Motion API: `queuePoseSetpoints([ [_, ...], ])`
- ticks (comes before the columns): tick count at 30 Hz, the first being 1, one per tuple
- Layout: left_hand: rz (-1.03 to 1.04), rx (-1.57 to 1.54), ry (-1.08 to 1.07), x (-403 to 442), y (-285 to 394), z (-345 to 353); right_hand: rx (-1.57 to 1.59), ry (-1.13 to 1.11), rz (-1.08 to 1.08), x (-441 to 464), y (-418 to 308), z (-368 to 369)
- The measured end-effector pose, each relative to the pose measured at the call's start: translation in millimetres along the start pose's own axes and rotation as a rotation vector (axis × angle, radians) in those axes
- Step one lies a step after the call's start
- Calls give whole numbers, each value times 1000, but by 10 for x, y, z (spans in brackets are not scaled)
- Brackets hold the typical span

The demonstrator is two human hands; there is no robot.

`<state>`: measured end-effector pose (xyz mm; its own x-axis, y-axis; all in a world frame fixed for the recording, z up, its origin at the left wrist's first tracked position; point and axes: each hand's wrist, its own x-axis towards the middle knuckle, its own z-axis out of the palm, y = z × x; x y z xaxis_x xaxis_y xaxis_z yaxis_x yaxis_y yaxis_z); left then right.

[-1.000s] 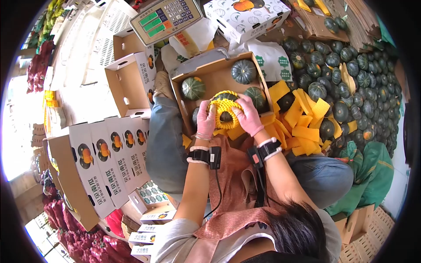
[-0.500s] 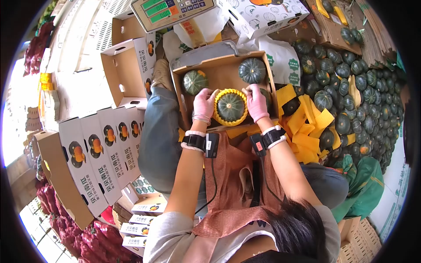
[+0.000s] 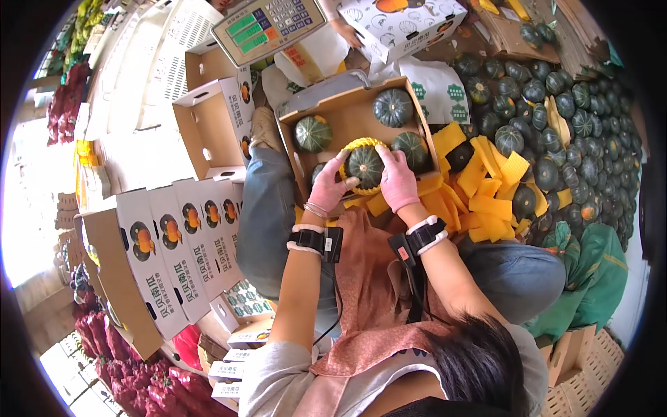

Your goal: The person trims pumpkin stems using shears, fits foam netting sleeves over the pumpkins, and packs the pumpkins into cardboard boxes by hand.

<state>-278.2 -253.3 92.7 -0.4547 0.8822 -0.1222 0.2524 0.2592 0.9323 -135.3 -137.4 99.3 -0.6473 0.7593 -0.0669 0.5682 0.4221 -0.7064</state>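
A small dark green pumpkin (image 3: 365,165) in a yellow foam net (image 3: 363,143) sits between my two pink-gloved hands, over the near side of an open cardboard box (image 3: 347,106). My left hand (image 3: 328,184) grips its left side, with the thumb at the lower edge. On the other side my right hand (image 3: 397,182) holds it, fingers at the net's upper right rim. Inside the box, bare pumpkins lie at the upper left (image 3: 313,133), the upper right (image 3: 393,108) and the right (image 3: 410,151). Another (image 3: 317,172) is partly hidden behind my left hand.
Many loose pumpkins (image 3: 556,139) pile up at right, beside yellow foam pieces (image 3: 486,187). A digital scale (image 3: 267,28) stands beyond the box. Another person's hand (image 3: 345,32) is by a white printed carton (image 3: 403,28). Folded cartons (image 3: 174,250) stand at left.
My hands have shifted their hold on the netted pumpkin, the right one now higher on the net. The pumpkin at the box's right is more exposed. Another person's hand has appeared by the white carton.
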Motion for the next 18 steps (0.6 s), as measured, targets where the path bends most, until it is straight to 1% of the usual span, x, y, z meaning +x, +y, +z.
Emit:
queuePoseSetpoints([
  [2, -59, -165, -37, -10, -4, -7, 30, 38, -16, -1, 50, 61],
  [4, -16, -99, -43, -10, -13, -11, 63, 78, -47, -18, 75, 80],
  [5, 0, -176, -39, -42, -24, 9, 74, 56, -104, -26, 143, 101],
  [7, 38, -329, -22, -56, 99, 59, 147, 46, -25, -25, -170, -107],
  [8, 86, -650, 16, -45, 200, 113, 182, 38, 15, 0, -310, -197],
  [10, 79, -729, 146, 32, 324, 34, 223, 118, -64, 183, -382, -222],
  [11, 28, -906, 109, 81, 418, -35, 266, 164, -29, 332, -469, -269],
  [12, 5, -668, 116, 204, 356, -142, 245, 209, -29, 493, -474, -212],
  [13, -18, -431, 119, 330, 293, -249, 149, 202, -30, 682, -486, -137],
  [14, -73, -287, 115, 425, 129, -359, 54, 199, -21, 805, -512, -44],
  [15, -111, 218, 253, 512, 14, -413, 71, 285, -15, 888, -561, 48],
  [16, -124, 721, 388, 609, -67, -433, 78, 301, -75, 983, -549, 134],
  [17, -135, 888, 465, 652, -107, -412, 18, 315, -127, 1060, -521, 261],
  [18, -246, 934, 357, 710, -203, -419, -47, 323, -168, 1114, -492, 348],
])
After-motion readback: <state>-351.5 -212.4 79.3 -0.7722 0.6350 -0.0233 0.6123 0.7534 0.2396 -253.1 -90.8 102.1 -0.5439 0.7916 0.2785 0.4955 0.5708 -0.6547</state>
